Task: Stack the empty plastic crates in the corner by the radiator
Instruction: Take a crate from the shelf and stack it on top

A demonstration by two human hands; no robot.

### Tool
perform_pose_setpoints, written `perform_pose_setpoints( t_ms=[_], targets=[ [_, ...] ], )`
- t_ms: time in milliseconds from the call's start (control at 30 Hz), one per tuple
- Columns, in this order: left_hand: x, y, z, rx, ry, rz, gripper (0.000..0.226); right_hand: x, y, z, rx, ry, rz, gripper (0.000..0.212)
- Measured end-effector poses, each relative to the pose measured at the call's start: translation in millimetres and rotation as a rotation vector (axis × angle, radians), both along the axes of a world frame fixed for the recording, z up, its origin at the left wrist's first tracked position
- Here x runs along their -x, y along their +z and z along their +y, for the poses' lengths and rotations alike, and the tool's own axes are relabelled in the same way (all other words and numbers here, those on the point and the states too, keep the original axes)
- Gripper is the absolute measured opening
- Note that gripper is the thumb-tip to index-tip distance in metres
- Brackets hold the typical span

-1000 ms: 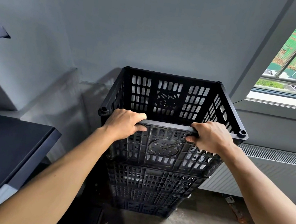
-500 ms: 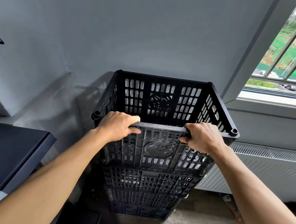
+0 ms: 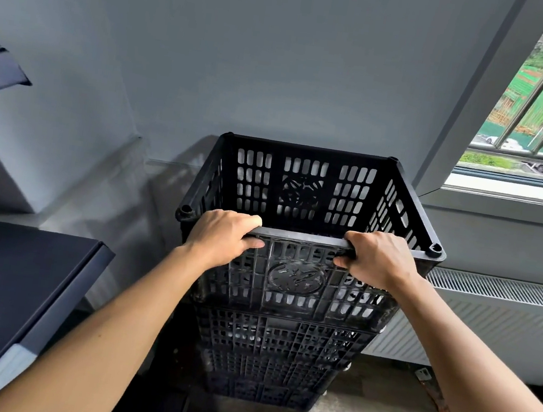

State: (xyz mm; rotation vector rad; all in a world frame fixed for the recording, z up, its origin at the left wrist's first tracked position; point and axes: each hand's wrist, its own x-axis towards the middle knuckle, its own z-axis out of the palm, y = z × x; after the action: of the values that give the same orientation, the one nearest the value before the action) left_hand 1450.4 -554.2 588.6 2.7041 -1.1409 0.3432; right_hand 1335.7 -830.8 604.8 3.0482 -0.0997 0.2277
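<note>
Curling fingers (image 3: 254,220) clamp crate (image 3: 291,277) rim.

Soft daylight comes in from the window (image 3: 539,102) at the upper right, and the room is evenly bright without glare. The black crate (image 3: 303,189) throws a pale shadow on the grey wall (image 3: 283,52) to its left. The picture is sharp, but the wide lens bends straight lines near the edges.
</note>
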Motion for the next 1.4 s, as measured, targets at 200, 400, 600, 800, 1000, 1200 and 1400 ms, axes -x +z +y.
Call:
perform_pose_setpoints(
  t_ms=[200, 400, 600, 800, 1000, 1200, 1400],
  targets=[
    [6, -10, -5, 0.021, 0.078, -0.087, 0.034, 3, -3, 8, -0.013, -0.027, -0.062, 0.027],
    [11, -13, -14, -0.018, 0.183, -0.137, 0.033, 0, -6, 9, -0.040, -0.051, -0.094, 0.027],
    [12, -12, -12, -0.027, 0.180, -0.122, 0.033, 1, -15, 10, -0.008, -0.102, -0.134, 0.035],
    [16, -10, -7, 0.020, 0.119, -0.018, 0.046, 8, -19, 12, -0.045, -0.086, -0.171, 0.039],
    [26, -13, 2, 0.042, 0.068, 0.056, 0.065, 20, -19, 11, -0.150, -0.016, -0.157, 0.062],
    [31, -15, 8, 0.084, 0.039, 0.066, 0.072, 38, -27, 11, -0.110, 0.028, -0.136, 0.094],
    [37, -14, 15, 0.091, 0.032, 0.090, 0.074, 43, -20, 10, -0.111, 0.041, -0.096, 0.099]
  ],
)
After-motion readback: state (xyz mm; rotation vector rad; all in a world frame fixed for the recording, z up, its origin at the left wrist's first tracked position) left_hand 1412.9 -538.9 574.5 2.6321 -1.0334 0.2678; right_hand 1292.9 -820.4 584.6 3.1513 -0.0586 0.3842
